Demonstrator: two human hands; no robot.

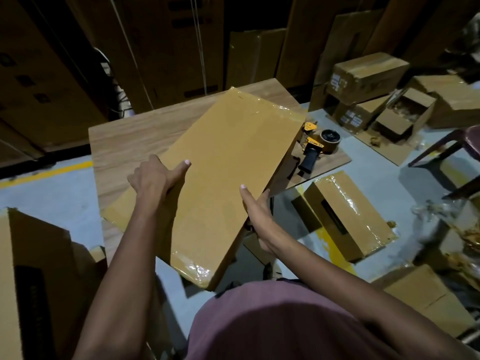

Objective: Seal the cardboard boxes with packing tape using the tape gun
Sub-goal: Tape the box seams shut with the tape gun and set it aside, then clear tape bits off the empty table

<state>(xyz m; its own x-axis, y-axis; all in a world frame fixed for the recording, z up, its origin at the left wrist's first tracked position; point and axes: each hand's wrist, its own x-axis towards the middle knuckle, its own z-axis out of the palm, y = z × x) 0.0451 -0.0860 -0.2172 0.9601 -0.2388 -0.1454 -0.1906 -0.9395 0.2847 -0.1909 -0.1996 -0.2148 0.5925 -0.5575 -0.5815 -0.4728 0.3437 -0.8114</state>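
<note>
Box (228, 167) sits long and flat on the bench (124, 141), angled, its near end overhanging the bench edge toward the person; glossy tape shows at the near and far ends. Left hand (153, 178) grips the left edge, thumb laid on top, fingers curled under; right hand (255, 206) holds the right edge the same way, thumb up on the face. Tape gun (315, 148) lies on the bench just beside the box's far right side, untouched. Risks, as I judge them: swinging the box could sweep the tape gun off the bench corner; the overhanging end could tip down if either grip loosens; the box could drop onto the taped box on the floor (345, 216).
</note>
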